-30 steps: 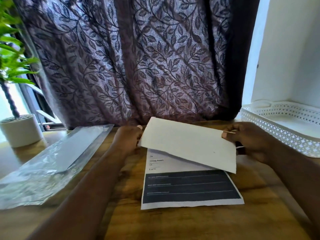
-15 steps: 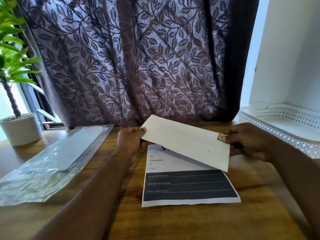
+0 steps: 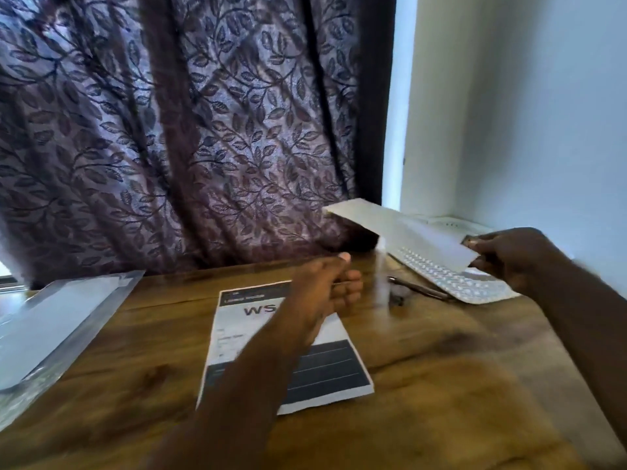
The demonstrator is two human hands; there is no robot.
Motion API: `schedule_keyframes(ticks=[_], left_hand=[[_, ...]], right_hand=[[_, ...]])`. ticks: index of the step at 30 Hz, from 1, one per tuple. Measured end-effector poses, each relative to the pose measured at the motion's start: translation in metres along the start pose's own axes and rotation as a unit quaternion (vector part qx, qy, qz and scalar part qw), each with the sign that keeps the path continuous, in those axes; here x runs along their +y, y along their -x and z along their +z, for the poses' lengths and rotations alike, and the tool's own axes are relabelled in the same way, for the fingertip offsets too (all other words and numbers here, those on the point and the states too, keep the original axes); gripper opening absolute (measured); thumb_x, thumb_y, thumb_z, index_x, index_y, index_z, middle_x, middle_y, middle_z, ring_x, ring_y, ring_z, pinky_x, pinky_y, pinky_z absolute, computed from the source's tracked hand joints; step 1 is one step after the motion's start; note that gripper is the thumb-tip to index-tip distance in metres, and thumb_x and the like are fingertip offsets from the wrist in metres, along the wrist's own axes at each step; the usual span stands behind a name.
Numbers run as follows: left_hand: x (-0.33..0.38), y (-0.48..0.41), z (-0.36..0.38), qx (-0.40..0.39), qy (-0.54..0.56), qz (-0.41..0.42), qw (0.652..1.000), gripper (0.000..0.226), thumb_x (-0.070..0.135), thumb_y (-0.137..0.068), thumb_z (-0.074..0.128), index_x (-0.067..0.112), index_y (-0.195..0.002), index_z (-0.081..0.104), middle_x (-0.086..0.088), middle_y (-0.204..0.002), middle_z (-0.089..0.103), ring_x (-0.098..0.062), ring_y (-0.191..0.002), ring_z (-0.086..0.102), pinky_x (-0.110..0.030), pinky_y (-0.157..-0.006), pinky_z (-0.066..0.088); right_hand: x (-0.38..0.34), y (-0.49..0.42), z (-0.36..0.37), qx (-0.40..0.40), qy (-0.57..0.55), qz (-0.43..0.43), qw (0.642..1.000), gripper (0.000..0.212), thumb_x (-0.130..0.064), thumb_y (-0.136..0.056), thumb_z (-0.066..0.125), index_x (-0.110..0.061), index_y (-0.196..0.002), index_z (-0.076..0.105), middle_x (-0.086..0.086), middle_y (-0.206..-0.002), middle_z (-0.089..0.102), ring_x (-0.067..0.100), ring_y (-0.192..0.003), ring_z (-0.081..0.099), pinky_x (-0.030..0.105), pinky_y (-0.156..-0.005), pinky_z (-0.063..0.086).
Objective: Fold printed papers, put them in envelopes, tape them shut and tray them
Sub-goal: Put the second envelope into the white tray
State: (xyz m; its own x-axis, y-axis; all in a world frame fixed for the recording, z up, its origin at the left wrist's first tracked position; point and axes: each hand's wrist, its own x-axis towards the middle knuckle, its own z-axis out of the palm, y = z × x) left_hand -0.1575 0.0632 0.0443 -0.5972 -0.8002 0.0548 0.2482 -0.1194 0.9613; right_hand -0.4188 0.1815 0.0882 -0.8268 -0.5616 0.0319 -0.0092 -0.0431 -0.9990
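One white envelope hangs at the right of the frame, pinched at its near end by the right hand. It sits just above the perforated white tray and is not yet set down in it. Whether it is filled or taped the blurred picture does not show. At centre, a printed paper lies flat and unfolded on the wooden table. The left hand hovers over its top, fingers loosely curled with nothing visibly in them. A clear plastic packet, seemingly of fresh envelopes, sits at the left edge. By this evidence one envelope is at the traying step, while at least one sheet has its folding, stuffing and taping to come. How many envelopes the tray holds cannot be seen.
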Motion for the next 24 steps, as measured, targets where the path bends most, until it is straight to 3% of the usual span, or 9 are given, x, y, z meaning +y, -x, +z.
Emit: schedule_keyframes(ticks=[3, 6, 10, 13, 15, 18, 20, 22, 24], left_hand=[[-0.016, -0.007, 0.049, -0.045, 0.006, -0.024, 0.999, 0.012, 0.018, -0.101, 0.058, 0.007, -0.103, 0.061, -0.016, -0.095, 0.071, -0.022, -0.076, 0.071, -0.030, -0.070, 0.061], [-0.032, -0.012, 0.088, -0.068, 0.014, -0.036, 0.997, 0.015, 0.017, -0.099, 0.061, 0.004, -0.106, 0.063, -0.015, -0.095, 0.071, -0.024, -0.082, 0.071, -0.039, -0.083, 0.060], [-0.048, -0.018, 0.124, -0.070, 0.024, -0.052, 0.996, 0.028, 0.015, -0.098, 0.063, -0.003, -0.119, 0.059, -0.017, -0.099, 0.068, -0.024, -0.086, 0.068, -0.034, -0.076, 0.061], [-0.060, -0.023, 0.135, -0.067, 0.036, -0.042, 0.996, 0.026, 0.015, -0.097, 0.065, 0.002, -0.119, 0.059, -0.016, -0.101, 0.068, -0.022, -0.088, 0.066, -0.032, -0.077, 0.061], [-0.069, -0.026, 0.135, -0.062, 0.010, -0.017, 0.998, 0.025, 0.015, -0.094, 0.068, 0.007, -0.117, 0.061, -0.017, -0.107, 0.070, -0.021, -0.089, 0.068, -0.034, -0.081, 0.062], [-0.079, -0.030, 0.133, -0.050, -0.059, 0.019, 0.997, 0.025, 0.014, -0.091, 0.071, 0.015, -0.114, 0.063, -0.016, -0.112, 0.069, -0.022, -0.094, 0.070, -0.040, -0.088, 0.060], [-0.083, -0.032, 0.132, -0.050, -0.086, 0.034, 0.994, 0.027, 0.014, -0.088, 0.074, 0.021, -0.112, 0.064, -0.010, -0.109, 0.070, -0.021, -0.097, 0.070, -0.039, -0.088, 0.060], [-0.087, -0.033, 0.133, -0.055, -0.101, 0.041, 0.992, 0.032, 0.020, -0.083, 0.076, 0.025, -0.112, 0.064, -0.002, -0.109, 0.071, -0.020, -0.101, 0.070, -0.041, -0.090, 0.059], [-0.089, -0.032, 0.135, -0.068, -0.121, 0.044, 0.989, 0.040, 0.027, -0.079, 0.076, 0.028, -0.117, 0.064, 0.004, -0.112, 0.071, -0.015, -0.105, 0.069, -0.041, -0.092, 0.058]], right_hand=[[-0.002, -0.009, -0.047, 0.081, -0.019, -0.019, 0.996, 0.022, 0.006, -0.086, 0.071, 0.016, -0.104, 0.064, 0.025, -0.084, 0.065, 0.017, -0.042, 0.066, 0.020, -0.042, 0.054], [-0.004, -0.017, -0.079, 0.126, -0.032, -0.029, 0.991, 0.024, 0.009, -0.083, 0.073, 0.017, -0.103, 0.063, 0.026, -0.094, 0.065, 0.020, -0.041, 0.066, 0.022, -0.042, 0.055], [-0.002, -0.034, -0.091, 0.139, 0.021, -0.013, 0.990, 0.010, 0.011, -0.084, 0.070, 0.007, -0.086, 0.061, 0.019, -0.068, 0.060, 0.026, -0.042, 0.067, 0.027, -0.041, 0.056], [0.004, -0.051, -0.085, 0.135, 0.074, -0.007, 0.988, 0.022, 0.014, -0.080, 0.071, 0.001, -0.071, 0.056, 0.008, -0.042, 0.055, 0.034, -0.055, 0.071, 0.041, -0.052, 0.061], [0.007, -0.062, -0.076, 0.128, 0.097, -0.004, 0.987, 0.020, 0.013, -0.080, 0.070, 0.000, -0.074, 0.056, 0.006, -0.039, 0.056, 0.033, -0.056, 0.073, 0.041, -0.055, 0.061], [0.010, -0.078, -0.063, 0.129, 0.161, -0.022, 0.978, 0.008, 0.004, -0.085, 0.067, 0.003, -0.091, 0.061, 0.012, -0.057, 0.070, 0.030, -0.057, 0.074, 0.045, -0.072, 0.060], [0.012, -0.087, -0.055, 0.111, 0.213, -0.034, 0.970, 0.014, 0.004, -0.088, 0.062, 0.003, -0.102, 0.062, 0.019, -0.082, 0.071, 0.023, -0.055, 0.070, 0.036, -0.066, 0.063], [0.011, -0.089, -0.044, 0.095, 0.270, -0.048, 0.957, 0.010, 0.007, -0.088, 0.058, 0.002, -0.097, 0.060, 0.020, -0.090, 0.062, 0.028, -0.063, 0.066, 0.029, -0.057, 0.059], [0.011, -0.089, -0.034, 0.109, 0.355, -0.073, 0.926, 0.009, 0.004, -0.088, 0.060, 0.000, -0.081, 0.056, 0.016, -0.080, 0.060, 0.031, -0.072, 0.062, 0.028, -0.056, 0.052]])
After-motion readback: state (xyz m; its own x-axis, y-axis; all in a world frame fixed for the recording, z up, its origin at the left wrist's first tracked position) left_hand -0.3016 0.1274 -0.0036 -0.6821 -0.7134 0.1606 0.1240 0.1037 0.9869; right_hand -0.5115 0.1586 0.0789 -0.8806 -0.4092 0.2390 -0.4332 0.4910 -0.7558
